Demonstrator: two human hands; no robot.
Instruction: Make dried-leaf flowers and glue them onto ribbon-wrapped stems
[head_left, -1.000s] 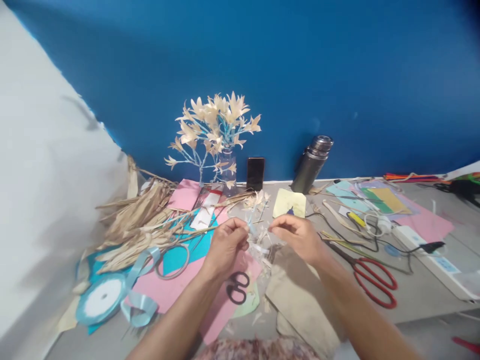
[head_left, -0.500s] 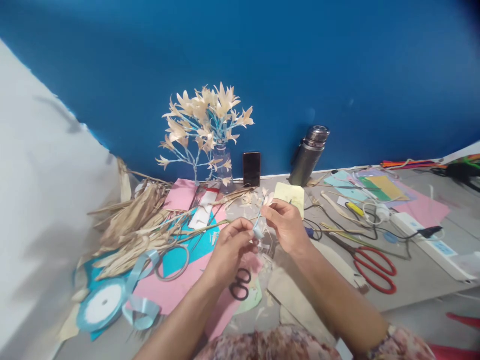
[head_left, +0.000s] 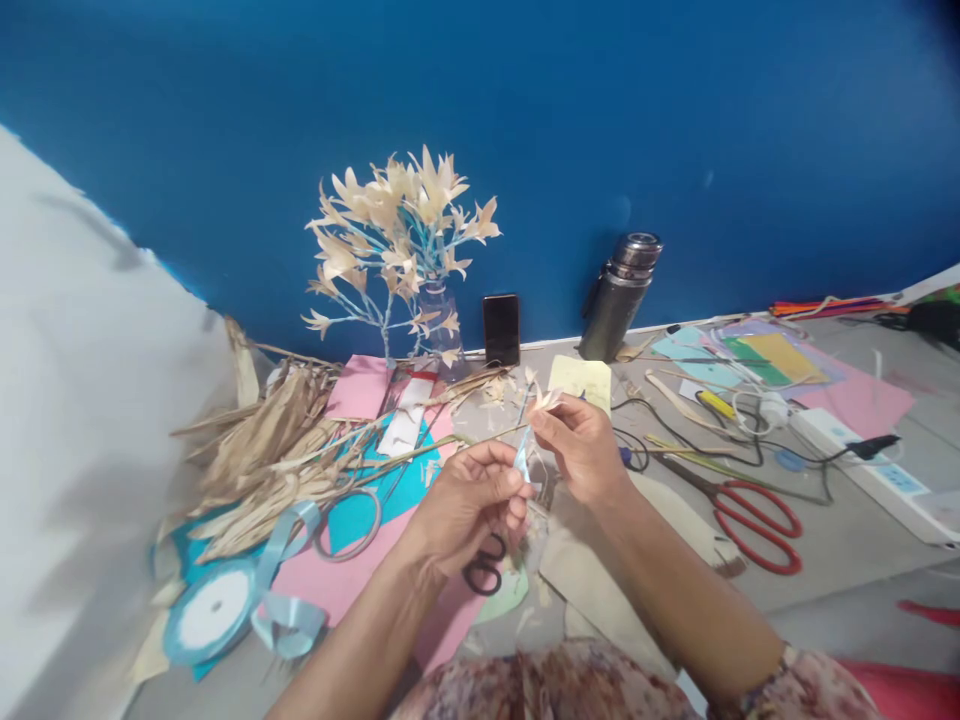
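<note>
Between my hands is a small husk flower (head_left: 546, 401) with pale petals and a thin stem. My right hand (head_left: 581, 445) pinches it just below the petals. Lower down, my left hand (head_left: 480, 490) pinches a light blue ribbon (head_left: 522, 460) where it lies against the stem. Black-handled scissors (head_left: 486, 572) lie on pink paper under my left wrist. A bunch of similar cream flowers (head_left: 405, 200) on blue-wrapped stems stands in a clear bottle (head_left: 436, 310) behind. The ribbon spool (head_left: 214, 605) lies at the lower left with a loose length curling off it.
Dried husks (head_left: 262, 440) are heaped at the left. A phone (head_left: 501, 330) and a steel flask (head_left: 621, 300) stand against the blue wall. Red-handled scissors (head_left: 757, 520), cables, a power strip (head_left: 874, 470) and coloured paper (head_left: 862, 400) lie to the right.
My left hand has turned slightly, and more of the blue ribbon shows at its fingertips. The right hand still pinches the flower. The whole view has shifted a little.
</note>
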